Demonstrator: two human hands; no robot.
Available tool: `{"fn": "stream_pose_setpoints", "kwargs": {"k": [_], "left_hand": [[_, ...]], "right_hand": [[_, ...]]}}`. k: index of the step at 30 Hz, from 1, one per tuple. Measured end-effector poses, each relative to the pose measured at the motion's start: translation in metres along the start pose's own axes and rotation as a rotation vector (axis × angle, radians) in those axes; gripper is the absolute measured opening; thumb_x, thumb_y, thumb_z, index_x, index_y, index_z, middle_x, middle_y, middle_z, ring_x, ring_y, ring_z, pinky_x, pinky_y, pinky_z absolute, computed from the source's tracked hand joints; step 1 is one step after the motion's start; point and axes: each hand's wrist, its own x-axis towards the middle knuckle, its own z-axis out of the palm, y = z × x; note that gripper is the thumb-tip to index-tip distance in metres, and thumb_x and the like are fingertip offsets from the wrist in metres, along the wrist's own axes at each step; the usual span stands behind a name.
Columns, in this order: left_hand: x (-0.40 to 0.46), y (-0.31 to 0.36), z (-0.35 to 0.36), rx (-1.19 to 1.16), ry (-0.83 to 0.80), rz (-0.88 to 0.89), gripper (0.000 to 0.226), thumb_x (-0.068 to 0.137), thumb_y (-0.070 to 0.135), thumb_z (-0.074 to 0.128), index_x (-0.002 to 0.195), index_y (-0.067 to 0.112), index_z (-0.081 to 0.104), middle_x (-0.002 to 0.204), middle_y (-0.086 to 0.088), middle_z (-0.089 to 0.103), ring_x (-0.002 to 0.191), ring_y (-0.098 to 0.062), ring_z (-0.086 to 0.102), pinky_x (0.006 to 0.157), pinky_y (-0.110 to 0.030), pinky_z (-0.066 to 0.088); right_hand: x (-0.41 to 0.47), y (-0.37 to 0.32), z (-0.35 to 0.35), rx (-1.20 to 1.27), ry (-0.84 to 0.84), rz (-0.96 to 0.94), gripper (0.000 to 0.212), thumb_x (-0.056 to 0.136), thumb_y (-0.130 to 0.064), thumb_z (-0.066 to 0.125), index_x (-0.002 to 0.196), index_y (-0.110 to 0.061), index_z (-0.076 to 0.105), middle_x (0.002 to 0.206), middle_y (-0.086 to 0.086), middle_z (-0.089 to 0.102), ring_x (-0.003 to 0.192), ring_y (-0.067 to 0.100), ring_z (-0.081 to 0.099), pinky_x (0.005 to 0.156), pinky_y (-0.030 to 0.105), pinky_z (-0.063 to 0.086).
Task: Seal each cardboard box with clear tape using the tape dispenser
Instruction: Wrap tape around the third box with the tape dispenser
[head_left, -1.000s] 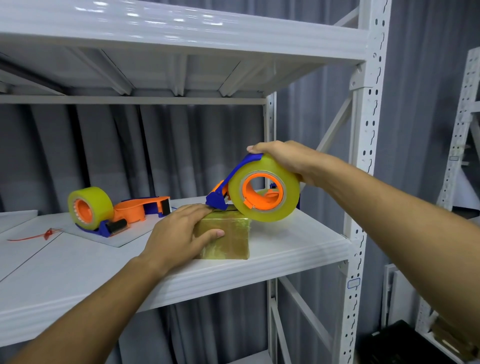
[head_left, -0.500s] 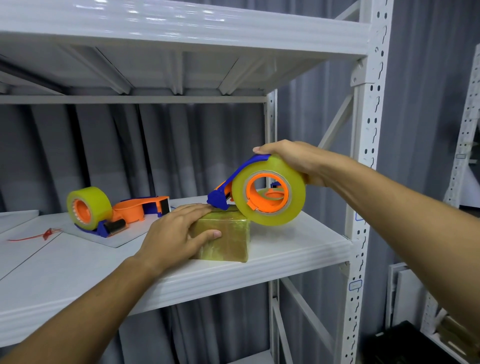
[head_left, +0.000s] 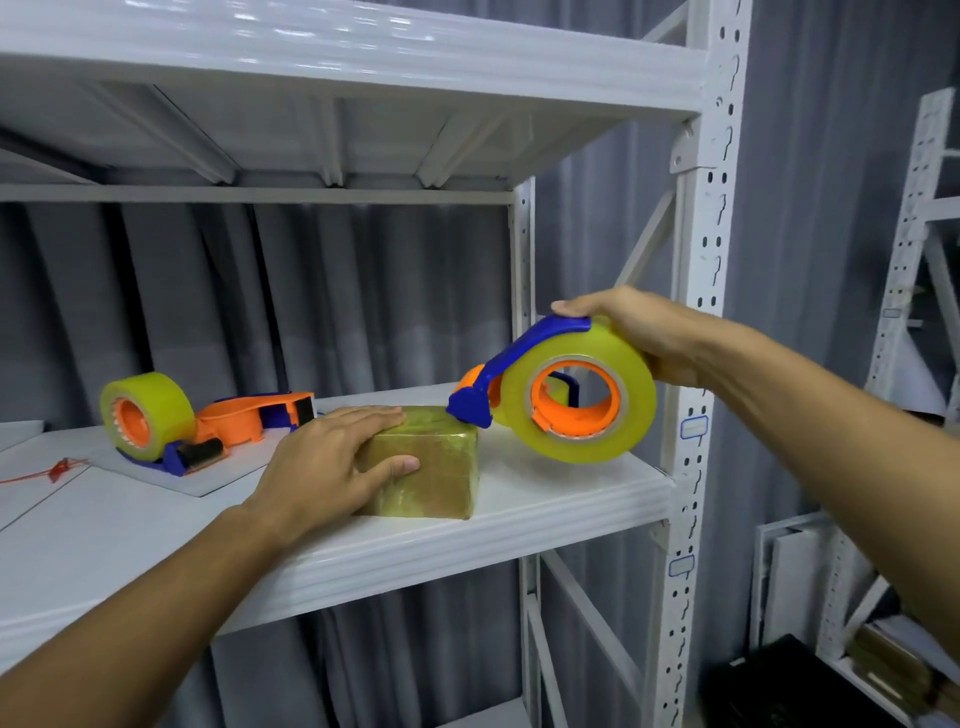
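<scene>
A small cardboard box – glossy, already wrapped in yellowish clear tape – sits near the shelf front edge. The left hand presses flat on it, fingers spread; the right hand grips the blue-and-orange tape dispenser – nose touching the box's top right edge

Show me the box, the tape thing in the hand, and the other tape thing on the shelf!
box (head_left: 434, 475): head view, front face.
held tape dispenser (head_left: 589, 358): head view, tape roll's top.
spare tape dispenser (head_left: 156, 400): head view, its tape roll.
</scene>
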Motion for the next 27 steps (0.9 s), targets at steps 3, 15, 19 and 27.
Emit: {"fn": "stream_pose_setpoints", "kwargs": {"k": [3,15,19,27], "left_hand": [[0.001,0.001,-0.005,0.042,-0.040,0.017,0.073,0.085,0.082,0.036,0.138,0.038,0.057,0.140,0.021,0.058,0.129,-0.005,0.053,0.106,-0.034,0.045],[0.006,0.010,-0.015,0.162,-0.092,0.090,0.067,0.088,0.075,0.033,0.133,0.033,0.060,0.126,0.013,0.064,0.117,-0.014,0.061,0.115,-0.039,0.036],[0.012,0.024,-0.022,0.271,-0.145,0.105,0.074,0.087,0.081,0.022,0.123,0.027,0.059,0.120,0.011,0.063,0.110,-0.014,0.060,0.117,-0.038,0.033],[0.036,0.072,-0.026,0.161,-0.259,-0.112,0.072,0.088,0.080,0.014,0.112,0.023,0.052,0.122,-0.001,0.060,0.100,-0.019,0.058,0.082,-0.035,0.048]], "right_hand": [[-0.004,0.004,-0.001,0.005,-0.029,0.017,0.038,0.097,-0.045,0.056,0.102,-0.011,0.071,0.094,0.012,0.074,0.081,0.024,0.068,0.072,0.034,0.058],[-0.026,0.047,-0.020,0.073,0.108,0.043,0.030,0.097,-0.037,0.056,0.086,-0.014,0.071,0.075,0.009,0.072,0.063,0.017,0.066,0.058,0.031,0.055],[-0.024,0.050,-0.011,0.007,0.173,0.078,0.045,0.080,-0.051,0.061,0.094,-0.012,0.077,0.090,0.013,0.078,0.076,0.024,0.070,0.085,0.044,0.057],[-0.024,0.046,-0.007,-0.040,0.168,0.109,0.054,0.078,-0.059,0.062,0.107,-0.015,0.075,0.094,0.010,0.078,0.085,0.027,0.073,0.091,0.046,0.057]]}}
